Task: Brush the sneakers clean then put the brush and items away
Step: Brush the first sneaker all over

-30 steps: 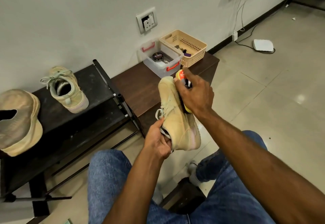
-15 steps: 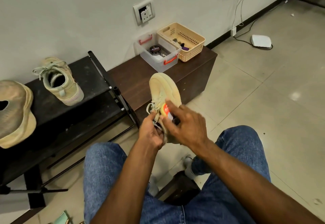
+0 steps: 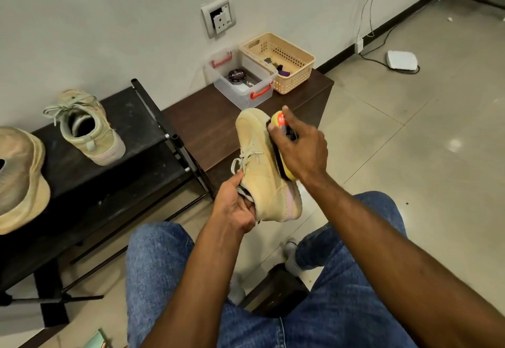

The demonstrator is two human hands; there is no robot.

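A tan sneaker is held up over my lap, toe pointing away. My left hand grips it at the heel opening, fingers curled into the collar. My right hand holds a yellow brush with an orange label, its dark bristles pressed against the sneaker's right side. Most of the brush is hidden under my fingers. The matching sneaker stands on the black shoe rack at the left.
A clear box with red handles holding a round polish tin and a beige basket sit on the brown bench by the wall. Another tan shoe lies at the far left. A dark stool shows between my knees.
My right hand has moved the brush from the laces near the collar back up along the sneaker's right side toward the toe. The left hand keeps its hold.
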